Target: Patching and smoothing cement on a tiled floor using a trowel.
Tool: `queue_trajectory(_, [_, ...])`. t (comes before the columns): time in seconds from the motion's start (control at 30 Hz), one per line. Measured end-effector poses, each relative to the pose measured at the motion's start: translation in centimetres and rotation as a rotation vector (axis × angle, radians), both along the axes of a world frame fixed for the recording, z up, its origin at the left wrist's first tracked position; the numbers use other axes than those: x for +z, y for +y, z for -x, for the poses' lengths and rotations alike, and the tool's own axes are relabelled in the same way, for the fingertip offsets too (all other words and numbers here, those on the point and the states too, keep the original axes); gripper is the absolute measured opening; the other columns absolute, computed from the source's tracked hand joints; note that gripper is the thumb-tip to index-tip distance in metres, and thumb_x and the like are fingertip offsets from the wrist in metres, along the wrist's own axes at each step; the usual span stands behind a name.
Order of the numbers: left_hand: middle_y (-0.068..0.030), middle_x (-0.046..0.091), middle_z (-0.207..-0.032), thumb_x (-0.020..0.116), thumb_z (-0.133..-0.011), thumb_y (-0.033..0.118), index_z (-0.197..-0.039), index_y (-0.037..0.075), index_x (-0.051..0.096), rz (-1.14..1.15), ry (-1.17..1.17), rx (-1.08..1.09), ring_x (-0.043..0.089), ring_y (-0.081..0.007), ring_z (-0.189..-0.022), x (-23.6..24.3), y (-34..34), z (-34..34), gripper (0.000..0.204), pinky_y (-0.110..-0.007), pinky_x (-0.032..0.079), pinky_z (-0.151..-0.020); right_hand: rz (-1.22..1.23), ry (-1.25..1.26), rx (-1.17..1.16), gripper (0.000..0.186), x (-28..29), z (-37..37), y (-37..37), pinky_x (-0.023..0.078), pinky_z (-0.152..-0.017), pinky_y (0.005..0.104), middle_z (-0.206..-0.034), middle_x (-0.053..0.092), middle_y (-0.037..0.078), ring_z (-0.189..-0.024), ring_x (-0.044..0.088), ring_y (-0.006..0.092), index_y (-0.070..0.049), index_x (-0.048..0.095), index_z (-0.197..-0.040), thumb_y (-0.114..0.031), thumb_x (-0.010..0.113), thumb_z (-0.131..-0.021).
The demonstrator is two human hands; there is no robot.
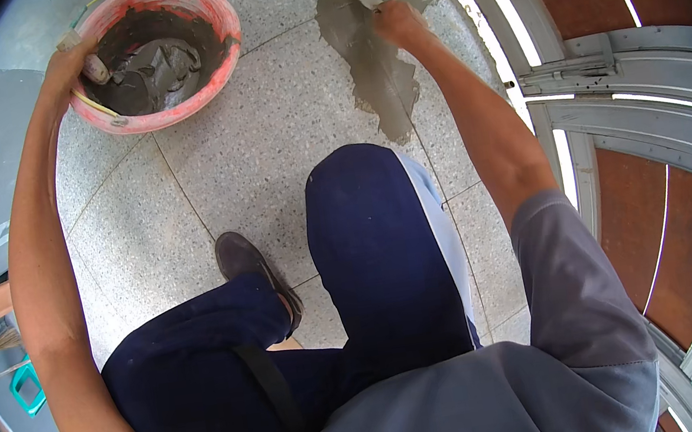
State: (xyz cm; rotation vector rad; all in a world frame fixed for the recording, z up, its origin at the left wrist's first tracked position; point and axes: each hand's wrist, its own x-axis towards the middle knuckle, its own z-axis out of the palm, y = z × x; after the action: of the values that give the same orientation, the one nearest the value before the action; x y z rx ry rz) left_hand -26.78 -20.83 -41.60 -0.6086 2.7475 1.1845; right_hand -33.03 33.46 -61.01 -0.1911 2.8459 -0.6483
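Note:
At the far left stands a red, cement-smeared bucket (212, 94) with wet grey cement (169, 69) inside. My left hand (72, 64) is at its left rim, closed round a pale, cement-smeared handle (95, 70). What lies at the handle's lower end is hidden in the cement. My right hand (401, 23) reaches ahead over an irregular patch of wet cement (385, 80) spread on the floor tiles. Closed, it grips a tool whose small pale end (370, 1) shows beyond the fingers; the rest is covered by the hand.
Speckled grey tiles (277, 94) form the floor. Along the right runs a grey metal frame with brown panels (657, 219). My dark shoe (248, 268) and bent knees in blue trousers (379, 238) are close below. A brush (0, 342) and a turquoise plastic thing (28, 389) lie left.

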Motion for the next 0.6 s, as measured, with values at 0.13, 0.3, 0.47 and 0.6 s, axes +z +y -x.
queue_trajectory(0.13, [-0.0103, 0.069, -0.097, 0.072, -0.085, 0.039, -0.099, -0.002, 0.071, -0.019, 0.000, -0.004, 0.064, -0.0201, -0.088, 0.2, -0.2, -0.9, 0.043, -0.034, 0.050, -0.082, -0.105, -0.062, 0.043, 0.027, -3.8, -8.5, -0.4, 0.056, -0.085, 0.0512, -0.104, 0.071, 0.023, -0.096, 0.069, 0.0420, -0.003, 0.069, -0.098, -0.023, 0.052, -0.091])
queue_trajectory(0.3, [-0.0101, 0.068, -0.099, 0.072, -0.086, 0.040, -0.100, -0.003, 0.071, -0.075, 0.002, 0.060, 0.063, -0.0196, -0.092, 0.3, -2.8, -2.0, 0.045, -0.034, 0.049, -0.085, -0.024, -0.115, 0.212, 0.026, 1.4, -14.1, 0.8, 0.055, -0.087, 0.0523, -0.104, 0.071, 0.023, -0.095, 0.069, 0.0429, -0.009, 0.069, -0.104, -0.025, 0.052, -0.093])
queue_trajectory(0.47, [-0.0077, 0.067, -0.099, 0.072, -0.086, 0.038, -0.099, 0.001, 0.070, -0.104, -0.018, 0.107, 0.062, -0.0178, -0.094, -0.5, -2.2, -1.2, 0.039, -0.032, 0.048, -0.085, -0.066, 0.029, -0.003, 0.032, 0.7, -5.7, 1.1, 0.054, -0.091, 0.0504, -0.108, 0.070, 0.022, -0.103, 0.067, 0.0415, -0.014, 0.070, -0.112, -0.028, 0.049, -0.094])
queue_trajectory(0.6, [-0.0039, 0.065, -0.093, 0.072, -0.087, 0.035, -0.093, 0.007, 0.068, -0.202, -0.002, 0.116, 0.061, -0.0166, -0.088, -1.1, -1.8, -1.8, 0.029, -0.030, 0.048, -0.084, -0.176, -0.040, 0.078, 0.032, -0.8, -4.0, 2.9, 0.053, -0.092, 0.0496, -0.110, 0.070, 0.022, -0.105, 0.067, 0.0413, -0.015, 0.070, -0.113, -0.027, 0.047, -0.094])
